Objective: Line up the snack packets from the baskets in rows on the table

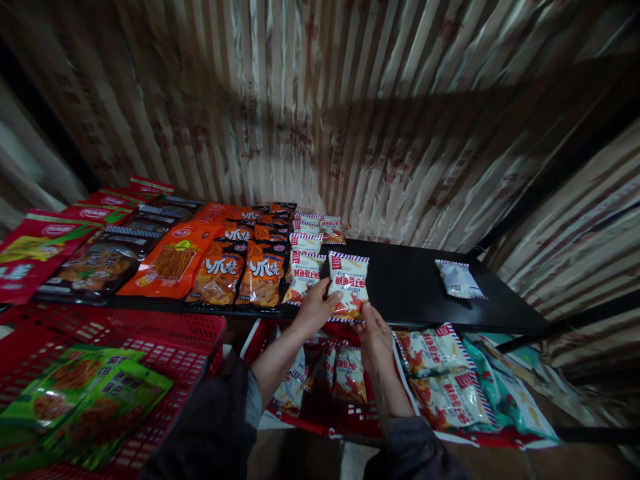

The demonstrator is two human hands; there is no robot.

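A white snack bag with red lettering and a striped top edge is held upright over the front of the black shelf. My left hand pinches its lower left side, and my right hand grips its lower right corner. Just left of it, matching white bags stand in a row going back on the shelf. Orange bags are lined up beside that row. Under my hands a red basket contains more white bags.
Orange, dark and red packets fill the shelf's left side. One pale bag lies at its right. A red basket with green packets is at lower left; white bags and teal packets are at lower right.
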